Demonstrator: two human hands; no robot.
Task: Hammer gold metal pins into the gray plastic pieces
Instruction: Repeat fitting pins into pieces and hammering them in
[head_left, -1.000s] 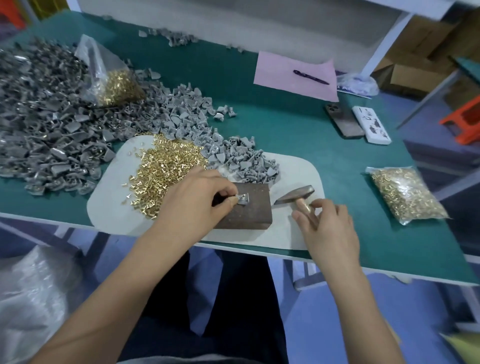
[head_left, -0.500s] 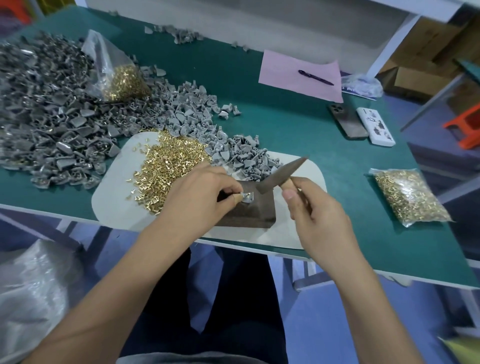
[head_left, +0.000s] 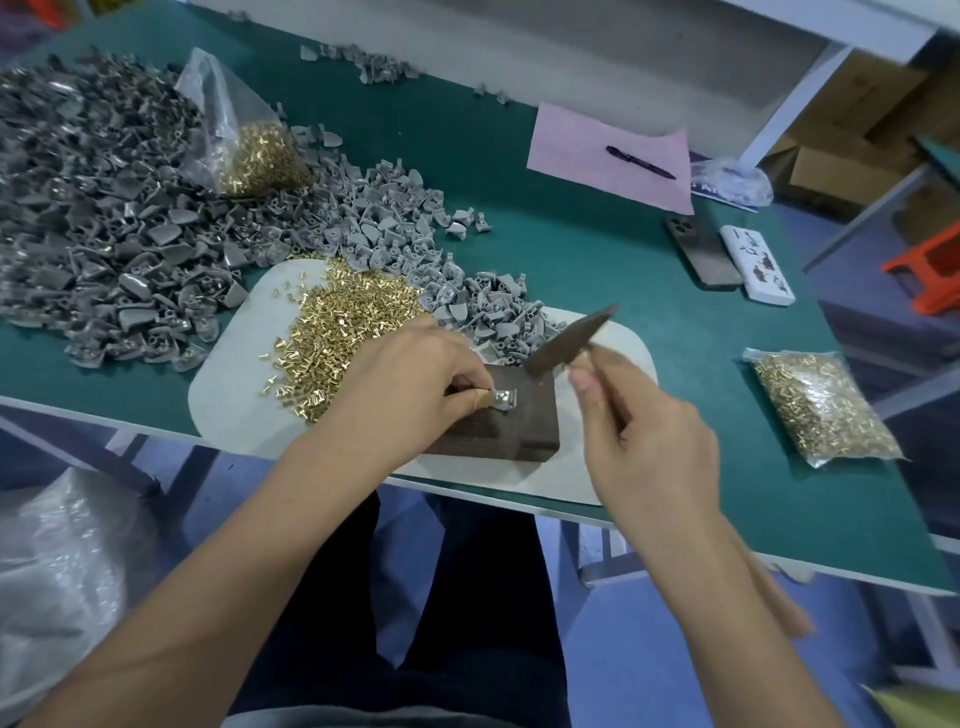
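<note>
Head view: the gray plastic piece (head_left: 505, 401) you're working sits on the dark block (head_left: 511, 426), centre of frame, at the near edge of the white mat (head_left: 228, 395). Can't make out a pin in it, too small to tell.

Step, by my read: mid-strike. Your left hand (head_left: 410, 384) pinches the piece at its left end, thumb and forefinger closed on it, fingertips (head_left: 480, 399) touching it. Your right hand (head_left: 639, 431) is curled tight round the hammer handle; the hammer head (head_left: 569, 340) is raised, tilted and motion-blurred, up and right of the piece, not in contact.

Next move calls for a short square hit on the pin top while the piece stays flat on the block. Risk: your pinching fingers are just beside the strike point, so keep them on the left end only.

Outward: loose gold pins (head_left: 343, 332) heaped on the mat, left of your left hand; gray pieces (head_left: 488, 317) piled just behind the block, with a far bigger heap (head_left: 93, 223) in the upper left. Bagged pins (head_left: 821, 410) at right, another bag (head_left: 249, 150) upper left.
</note>
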